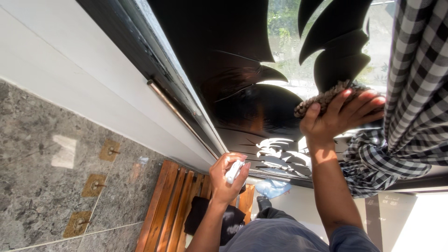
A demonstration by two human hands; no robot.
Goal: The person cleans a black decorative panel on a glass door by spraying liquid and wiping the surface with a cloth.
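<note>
My right hand presses a brownish knitted cloth against the glass of a door with black leaf-shaped metalwork. Its fingers are spread over the cloth, the thumb underneath. Lower and to the left, my left hand is closed around a small white object, held close to the door's lower frame. I cannot tell what kind of object it is. Both forearms reach up from the bottom of the view.
A black-and-white checked curtain hangs at the right, touching my right hand. A long metal bar handle runs along the dark door frame. A wooden slatted bench with a dark cloth stands on the grey stone floor. A blue cloth lies near it.
</note>
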